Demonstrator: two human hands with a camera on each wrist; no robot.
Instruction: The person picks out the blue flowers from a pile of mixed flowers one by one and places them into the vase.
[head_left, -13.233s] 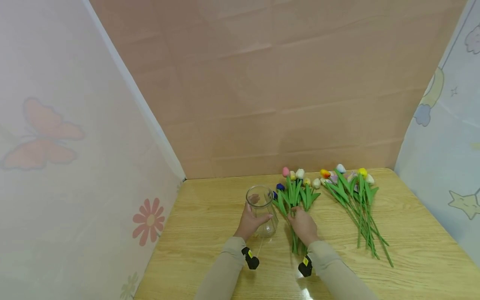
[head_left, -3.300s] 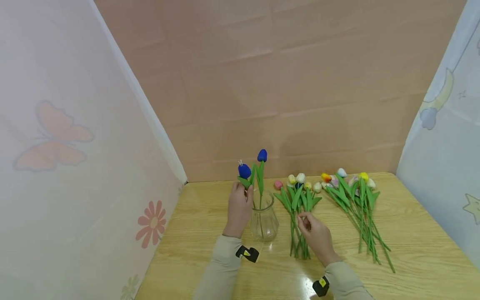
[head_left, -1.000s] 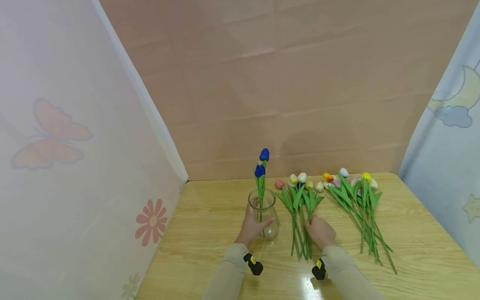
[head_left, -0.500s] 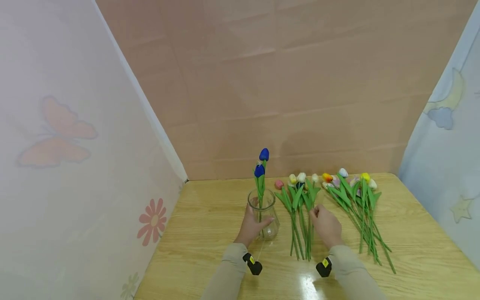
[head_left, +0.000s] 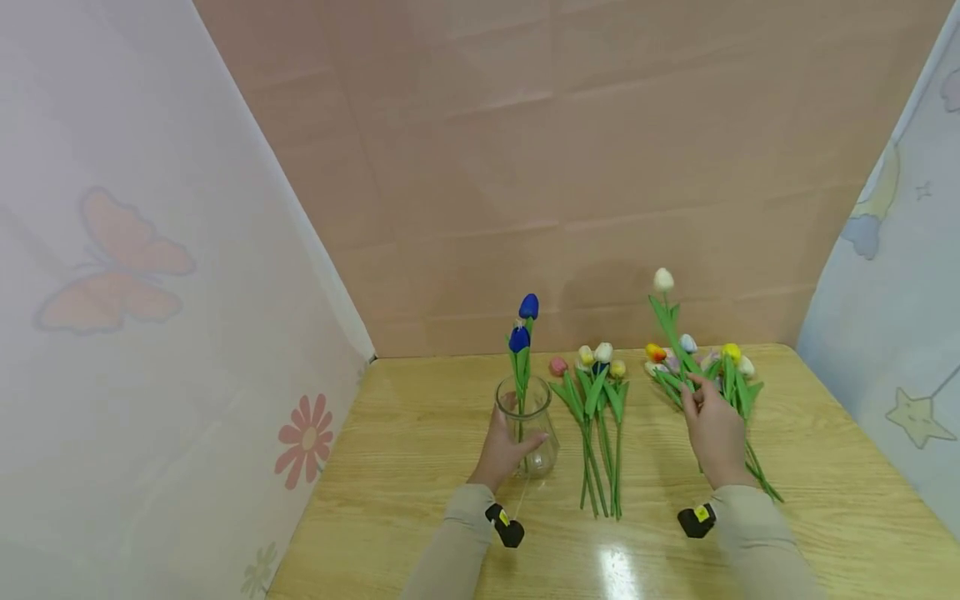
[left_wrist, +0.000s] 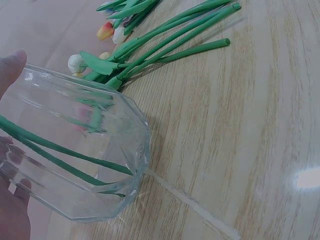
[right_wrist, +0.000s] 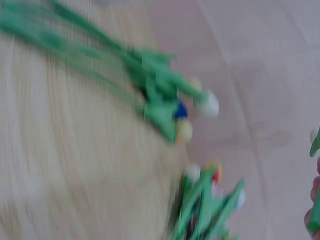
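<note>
1. The left hand point(head_left: 504, 450) is wrapped around the side of the glass vase point(head_left: 527, 425) – fingers curled on the glass, thumb on the near side. I think it holds on so the vase does not tip over.
2. Two blue tulips point(head_left: 523, 323) stand in the vase, right above that hand. Their green stems point(left_wrist: 60, 155) lean across the inside of the glass, so the rim props them up.
3. The right hand point(head_left: 714, 432) is lifted off the wooden table point(head_left: 420, 450) and pinches the stem of a white tulip point(head_left: 663, 280). The flower points up and away from the fingers, high above everything else. Holding it low on the stem keeps the flower head from getting squished, I think.
4. Between the two hands lies a small bunch of tulips point(head_left: 597, 392), flat on the table, heads pointing away from the person.
5. Under and just past the right hand lies another bunch point(head_left: 712, 367), with orange, yellow and white heads – the stems run back below the wrist.
6. The right wrist view is too blurry to show the fingers well.
</note>
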